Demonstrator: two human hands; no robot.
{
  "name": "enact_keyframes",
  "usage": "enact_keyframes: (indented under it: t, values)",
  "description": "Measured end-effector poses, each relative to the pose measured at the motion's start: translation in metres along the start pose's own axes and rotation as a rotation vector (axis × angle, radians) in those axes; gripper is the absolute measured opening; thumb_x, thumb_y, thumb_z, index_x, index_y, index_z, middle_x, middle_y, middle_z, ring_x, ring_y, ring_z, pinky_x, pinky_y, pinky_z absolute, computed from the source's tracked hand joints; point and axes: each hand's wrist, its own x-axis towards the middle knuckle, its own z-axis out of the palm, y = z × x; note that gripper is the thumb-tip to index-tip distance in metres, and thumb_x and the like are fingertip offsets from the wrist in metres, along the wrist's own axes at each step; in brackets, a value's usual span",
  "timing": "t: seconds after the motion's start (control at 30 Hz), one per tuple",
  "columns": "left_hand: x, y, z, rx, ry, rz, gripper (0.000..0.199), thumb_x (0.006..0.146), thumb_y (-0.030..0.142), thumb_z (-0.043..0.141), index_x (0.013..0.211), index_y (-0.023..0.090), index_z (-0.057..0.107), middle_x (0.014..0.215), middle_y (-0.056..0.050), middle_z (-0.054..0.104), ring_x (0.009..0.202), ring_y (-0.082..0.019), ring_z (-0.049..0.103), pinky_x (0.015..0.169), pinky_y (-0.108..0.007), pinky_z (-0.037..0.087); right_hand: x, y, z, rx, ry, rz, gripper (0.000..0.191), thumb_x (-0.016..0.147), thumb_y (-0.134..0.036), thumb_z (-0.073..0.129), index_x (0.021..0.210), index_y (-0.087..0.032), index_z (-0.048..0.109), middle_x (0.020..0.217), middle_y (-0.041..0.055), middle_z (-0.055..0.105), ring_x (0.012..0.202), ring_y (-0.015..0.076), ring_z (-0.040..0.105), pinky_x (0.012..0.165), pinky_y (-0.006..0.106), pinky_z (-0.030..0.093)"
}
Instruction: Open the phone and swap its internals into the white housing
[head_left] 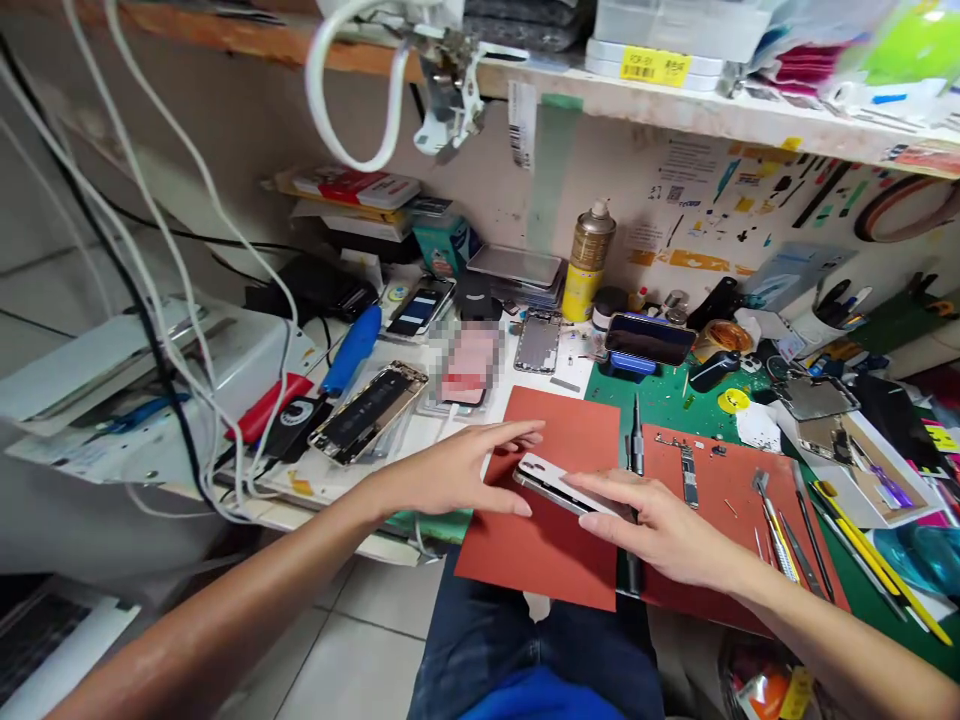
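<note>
A white smartphone [546, 474] with camera rings on its back is held slightly tilted over a reddish-brown mat [540, 570]. A dark gap runs along its near long edge. My right hand [660, 525] grips its right end, thumb on the near side and fingers across the white back. To the left of the phone, my left hand [442, 468] is open, thumb and fingers apart, with nothing in it. A slim black pen-like tool [637, 440] lies beside the mat's right edge; my right hand and wrist cover part of it.
An opened phone [369, 412] lies left, near a blue-handled tool [352, 350]. A second reddish mat [720, 560] carries small phone parts, tweezers and a knife [780, 540]. A spray can [589, 260] stands behind, below a shelf [675, 115]. White cables [161, 250] hang left.
</note>
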Motion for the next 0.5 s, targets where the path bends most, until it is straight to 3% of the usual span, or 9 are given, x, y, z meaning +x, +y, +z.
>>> enact_keyframes:
  t: [0.27, 0.37, 0.5]
  values:
    - [-0.029, -0.014, 0.016, 0.069, 0.042, 0.029, 0.093, 0.088, 0.04, 0.088, 0.168, 0.035, 0.04, 0.159, -0.012, 0.063, 0.146, -0.032, 0.061, 0.12, -0.052, 0.049, 0.011, -0.002, 0.005, -0.356, -0.099, -0.214, 0.057, 0.109, -0.049, 0.062, 0.164, -0.042, 0.049, 0.145, 0.008, 0.069, 0.122, 0.0312, 0.063, 0.108, 0.057, 0.056]
    - [-0.033, -0.017, 0.021, 0.086, 0.072, 0.029, 0.093, 0.089, 0.042, 0.087, 0.169, 0.035, 0.039, 0.158, -0.012, 0.063, 0.147, -0.033, 0.059, 0.121, -0.054, 0.049, 0.012, 0.01, 0.01, -0.47, -0.054, -0.274, 0.062, 0.108, -0.048, 0.064, 0.167, -0.04, 0.045, 0.148, 0.0121, 0.067, 0.124, 0.0344, 0.062, 0.106, 0.061, 0.056]
    - [-0.039, -0.021, 0.039, 0.16, 0.12, 0.037, 0.091, 0.091, 0.033, 0.085, 0.169, 0.033, 0.038, 0.16, -0.013, 0.06, 0.152, -0.033, 0.052, 0.123, -0.055, 0.048, 0.013, 0.026, 0.02, -0.66, 0.009, -0.393, 0.06, 0.107, -0.046, 0.066, 0.164, -0.034, 0.052, 0.146, 0.0197, 0.066, 0.121, 0.0383, 0.062, 0.102, 0.066, 0.056]
